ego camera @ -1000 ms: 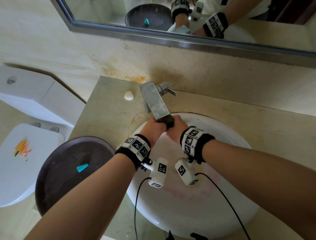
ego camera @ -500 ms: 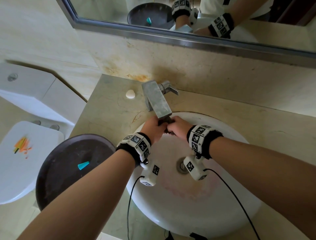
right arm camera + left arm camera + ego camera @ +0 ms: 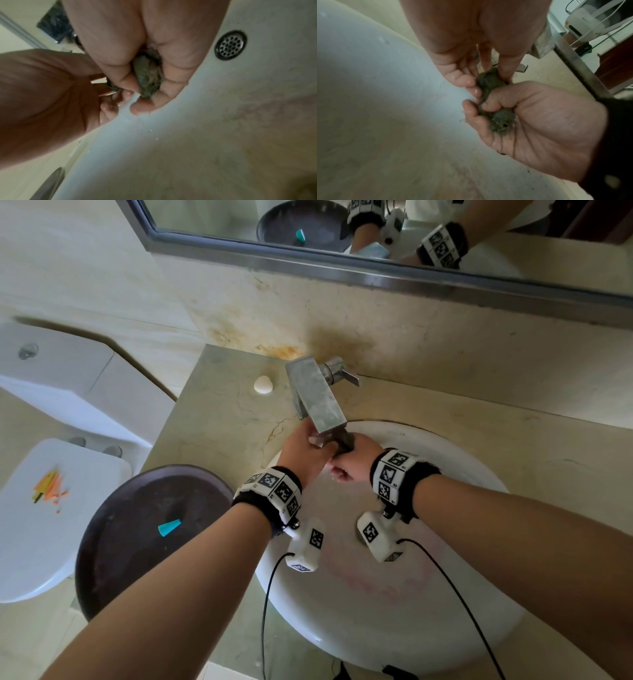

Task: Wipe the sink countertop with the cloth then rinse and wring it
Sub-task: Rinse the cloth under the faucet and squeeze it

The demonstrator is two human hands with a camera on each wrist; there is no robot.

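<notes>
Just under the faucet (image 3: 317, 395) spout, over the sink (image 3: 462, 470), the left hand (image 3: 303, 455) and right hand (image 3: 356, 462) each grip one end of a twisted, wet dark cloth (image 3: 489, 81).

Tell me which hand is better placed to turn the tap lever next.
Probably the left. The lever juts toward the right hand's side, but the right hand has the fuller grip, its fist closed round most of the cloth, while the left hand only pinches one end, so it could let go more easily.
</notes>
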